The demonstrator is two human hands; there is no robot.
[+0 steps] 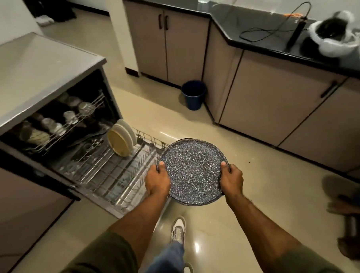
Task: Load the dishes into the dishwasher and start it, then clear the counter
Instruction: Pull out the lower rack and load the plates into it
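Speckled dark plate [194,170] sits at the centre of the frame, held flat above the floor just right of the pulled-out lower rack [115,176]. Left hand [157,181] grips its left rim, thumb on top and fingers curled beneath; right hand [231,180] grips the right rim the same way. Dishwasher [51,129] stands open at centre left, its upper rack [71,124] carrying glasses and bowls. Several pale plates [121,140] stand upright at the back of the lower rack. A blue bucket [194,94] stands on the floor by the cabinets, upper centre. Black counter [253,30] runs across the upper right, with a cable on it.
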